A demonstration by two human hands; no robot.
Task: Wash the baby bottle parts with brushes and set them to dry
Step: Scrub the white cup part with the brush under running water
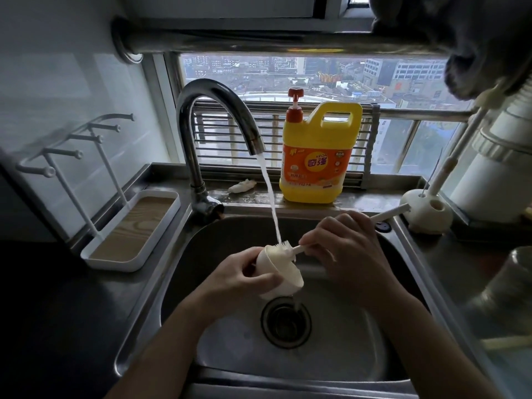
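Grips bottle cap (280, 273) under the faucet (213, 116) with left hand (247, 276) fingers curled round it, tilted to shed water; pinches brush (290, 249) by its handle in right hand (345, 246) fingers, scrubbing the rim.

A yellow plastic jug with red pump (319, 156) stands on the steel ledge (371, 198). A crumpled white scrap (241, 186) lies nearby.
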